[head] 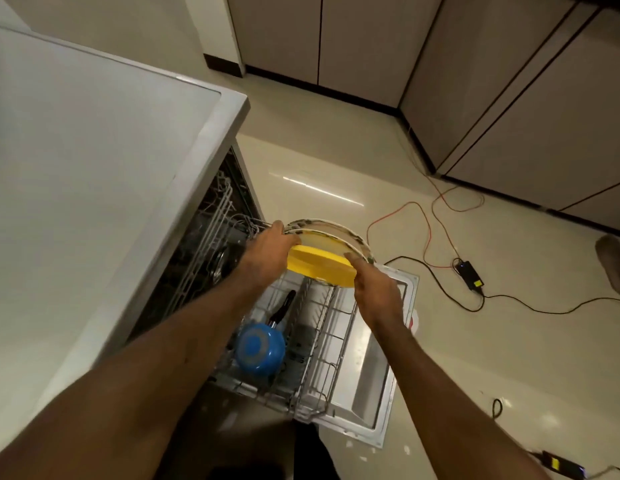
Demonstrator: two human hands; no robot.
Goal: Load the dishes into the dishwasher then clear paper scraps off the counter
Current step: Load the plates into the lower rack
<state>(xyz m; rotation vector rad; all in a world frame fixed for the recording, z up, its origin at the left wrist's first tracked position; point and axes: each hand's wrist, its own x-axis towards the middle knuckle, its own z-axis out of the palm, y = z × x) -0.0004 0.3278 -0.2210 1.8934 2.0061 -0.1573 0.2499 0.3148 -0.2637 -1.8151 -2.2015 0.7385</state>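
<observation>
While left hand (272, 244) and right hand (374, 292) gripped plates (319, 263) by opposite rims over rack (322, 327) | likely stiff, heavy, breakable | rims seemed safest hold.

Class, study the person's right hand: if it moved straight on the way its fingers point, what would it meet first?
The round yellow plate, whose near edge the right hand already grips. Directly behind it stand the white patterned plates, probably next in line, though depth is unclear.
</observation>
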